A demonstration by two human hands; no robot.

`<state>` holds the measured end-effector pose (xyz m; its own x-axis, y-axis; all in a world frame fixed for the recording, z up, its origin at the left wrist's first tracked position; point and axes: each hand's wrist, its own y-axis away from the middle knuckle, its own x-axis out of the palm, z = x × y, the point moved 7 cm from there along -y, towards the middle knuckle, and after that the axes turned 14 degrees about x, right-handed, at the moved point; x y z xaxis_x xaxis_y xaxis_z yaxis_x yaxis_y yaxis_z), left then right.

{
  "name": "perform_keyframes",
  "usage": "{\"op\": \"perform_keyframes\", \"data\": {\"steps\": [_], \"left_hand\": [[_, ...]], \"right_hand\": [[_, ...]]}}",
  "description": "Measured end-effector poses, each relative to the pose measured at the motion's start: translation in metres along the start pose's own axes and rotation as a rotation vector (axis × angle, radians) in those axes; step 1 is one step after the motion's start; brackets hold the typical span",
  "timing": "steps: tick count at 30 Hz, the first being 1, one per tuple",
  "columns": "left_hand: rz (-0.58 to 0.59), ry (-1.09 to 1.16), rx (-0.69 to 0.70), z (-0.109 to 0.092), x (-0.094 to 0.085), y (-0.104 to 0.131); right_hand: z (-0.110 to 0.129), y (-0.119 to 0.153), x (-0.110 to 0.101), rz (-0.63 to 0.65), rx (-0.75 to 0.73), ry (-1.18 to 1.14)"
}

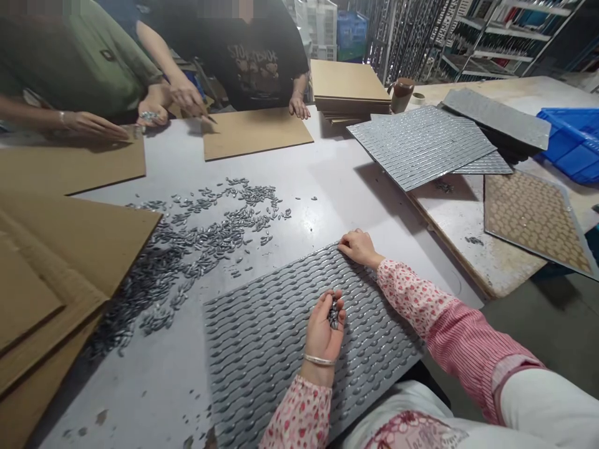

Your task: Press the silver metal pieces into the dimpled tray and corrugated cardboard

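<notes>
Small grey pieces (334, 313) could spill onto the ridged panel (262, 349) if the left hand (322, 340), curled around them, tilts; right hand (359, 248) at panel edge, grip not determinable.

white table (322, 193) | grey floor (552, 318) | metal shelving (515, 30), upper right | blue crates (352, 31) behind

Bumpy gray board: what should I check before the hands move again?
1. Left hand has little gray pieces: ok, they're in its curled fingers.
2. Right hand at the board: ok, at its far edge.
3. Loose pieces tidy: not ok, they're scattered over the table.
4. Other people's hands off the board: ok.
5. Board's bumps firmly stuck: cannot tell.
</notes>
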<state>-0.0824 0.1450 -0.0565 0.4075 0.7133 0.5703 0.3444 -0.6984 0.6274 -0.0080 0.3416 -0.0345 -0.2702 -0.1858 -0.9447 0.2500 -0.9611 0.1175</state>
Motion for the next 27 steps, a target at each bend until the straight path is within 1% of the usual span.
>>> {"op": "perform_keyframes", "data": {"steps": [4, 6, 8, 9, 10, 11, 13, 14, 15, 17, 19, 21, 22, 24, 26, 27], "left_hand": [[0.004, 0.008, 0.021, -0.003, 0.004, 0.000], [-0.010, 0.018, 0.033, -0.005, 0.005, 0.000], [-0.037, 0.023, 0.037, -0.006, 0.005, 0.000], [-0.054, 0.022, 0.043, -0.007, 0.004, 0.000], [-0.069, 0.018, 0.050, -0.007, 0.003, -0.001], [-0.084, 0.012, 0.059, -0.007, 0.002, -0.001], [-0.105, -0.002, 0.076, -0.007, 0.001, -0.003], [-0.110, -0.006, 0.084, -0.007, 0.001, -0.003], [-0.109, -0.007, 0.089, -0.006, 0.002, -0.004], [-0.099, -0.006, 0.099, -0.005, 0.004, -0.005], [-0.083, -0.009, 0.100, -0.004, 0.007, -0.005], [-0.071, -0.012, 0.093, -0.004, 0.008, -0.004], [-0.066, -0.011, 0.079, -0.004, 0.009, -0.003], [-0.048, -0.002, 0.040, -0.004, 0.009, -0.002], [-0.022, 0.020, -0.002, -0.001, 0.009, -0.001], [-0.005, 0.034, -0.017, 0.000, 0.010, 0.000]], "right_hand": [[-0.001, -0.002, 0.001, -0.028, 0.063, -0.013], [-0.003, -0.002, -0.003, -0.061, 0.081, -0.055], [-0.001, 0.004, -0.009, -0.086, 0.056, -0.142], [0.001, 0.009, -0.012, -0.064, 0.016, -0.214], [0.005, 0.016, -0.013, -0.004, -0.036, -0.307], [0.010, 0.025, -0.013, 0.095, -0.097, -0.414], [0.023, 0.050, -0.012, 0.351, -0.214, -0.620], [0.029, 0.063, -0.012, 0.455, -0.255, -0.697], [0.033, 0.074, -0.012, 0.523, -0.281, -0.750], [0.037, 0.090, -0.013, 0.563, -0.297, -0.799], [0.035, 0.093, -0.011, 0.555, -0.282, -0.812], [0.028, 0.084, -0.010, 0.517, -0.258, -0.822], [0.020, 0.074, -0.010, 0.464, -0.231, -0.822], [-0.002, 0.048, -0.014, 0.301, -0.140, -0.772], [-0.025, 0.021, -0.017, 0.133, -0.044, -0.615], [-0.034, 0.010, -0.018, 0.078, -0.014, -0.513]]}}
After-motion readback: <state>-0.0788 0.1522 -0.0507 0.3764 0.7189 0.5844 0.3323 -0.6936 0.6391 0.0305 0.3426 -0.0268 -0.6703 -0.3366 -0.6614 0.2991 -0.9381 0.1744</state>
